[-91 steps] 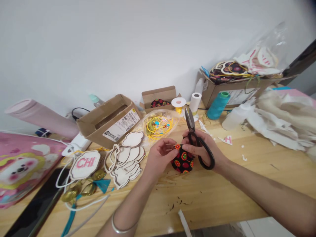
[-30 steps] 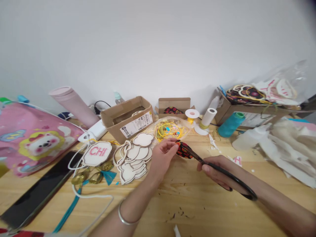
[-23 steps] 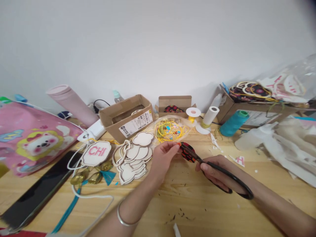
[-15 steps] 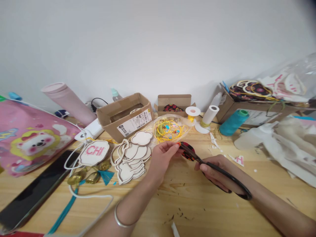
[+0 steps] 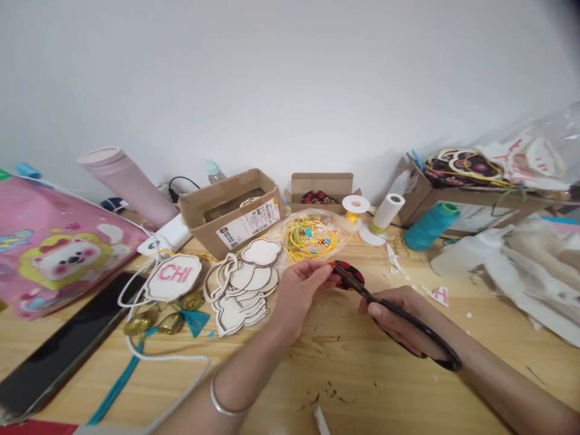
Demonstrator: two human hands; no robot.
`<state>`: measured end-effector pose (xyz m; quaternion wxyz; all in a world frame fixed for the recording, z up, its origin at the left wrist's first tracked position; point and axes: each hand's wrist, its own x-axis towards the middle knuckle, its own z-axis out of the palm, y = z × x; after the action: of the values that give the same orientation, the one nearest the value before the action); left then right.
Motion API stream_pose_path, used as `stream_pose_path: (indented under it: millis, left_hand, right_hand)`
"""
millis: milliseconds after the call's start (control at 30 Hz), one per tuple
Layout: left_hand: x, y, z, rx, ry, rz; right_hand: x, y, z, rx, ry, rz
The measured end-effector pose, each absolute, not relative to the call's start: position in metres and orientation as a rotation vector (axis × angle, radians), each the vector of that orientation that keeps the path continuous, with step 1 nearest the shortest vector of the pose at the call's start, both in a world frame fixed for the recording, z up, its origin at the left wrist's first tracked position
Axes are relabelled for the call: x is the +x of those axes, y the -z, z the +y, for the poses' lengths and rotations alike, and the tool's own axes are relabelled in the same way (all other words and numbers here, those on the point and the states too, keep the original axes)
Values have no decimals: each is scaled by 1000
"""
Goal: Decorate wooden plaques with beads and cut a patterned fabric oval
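Note:
Between the thumb and fingers of my left hand (image 5: 301, 293) is the edge of a small dark piece of fabric (image 5: 354, 275) with a red and orange pattern. My right hand (image 5: 394, 317) is wrapped round a pair of black-handled scissors (image 5: 421, 326). Their blades lie across the fabric piece and point at my left fingertips. The blades hide part of the fabric, and whether they are apart cannot be made out. Dark snippets (image 5: 333, 393) lie on the wooden table (image 5: 362, 386) below my hands.
Left of my hands are cloud-shaped wooden pieces (image 5: 244, 308), a "CHI" plaque (image 5: 174, 278), brass bells (image 5: 170, 323) and a phone (image 5: 67, 350). Behind stand a cardboard box (image 5: 203, 232), tangled yellow cord (image 5: 312, 238) and spools. At right are a teal thread cone (image 5: 428, 229) and a filled box (image 5: 426, 202).
The fabric piece has turned a little and shows more to the right of the blades. Both hands stay in nearly the same place, and the whole view has shifted very slightly.

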<state>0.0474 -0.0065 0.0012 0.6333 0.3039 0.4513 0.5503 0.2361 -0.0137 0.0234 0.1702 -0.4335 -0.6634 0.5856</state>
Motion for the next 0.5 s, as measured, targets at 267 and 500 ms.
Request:
stream_pose_path:
  millis: [267,500]
  left_hand:
    - [49,-1,-8,698,-1265,1006]
    - [50,-1,-9,656,-1267,1002]
  right_hand:
    - [236,-20,-15,-1257,-1647,-1878]
    - [235,-21,-15,-1273,-1653,-1879]
